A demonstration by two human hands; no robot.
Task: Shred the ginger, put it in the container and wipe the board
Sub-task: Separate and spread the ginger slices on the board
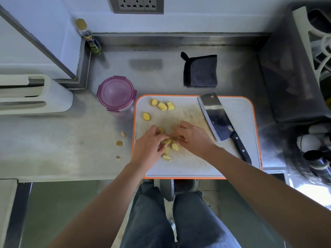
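Steel table [71, 140] carries board [188, 165]; mid-board, left grip [148, 145] and right grip [195, 138], curled, both pinch ginger slices [174, 146]; cleaver [217, 117] on board's right, container [116, 92] off its far-left corner.

One board [241, 122], one cleaver [217, 119], one cloth [201, 71], one container [116, 93], about twelve ginger pieces [162, 106].
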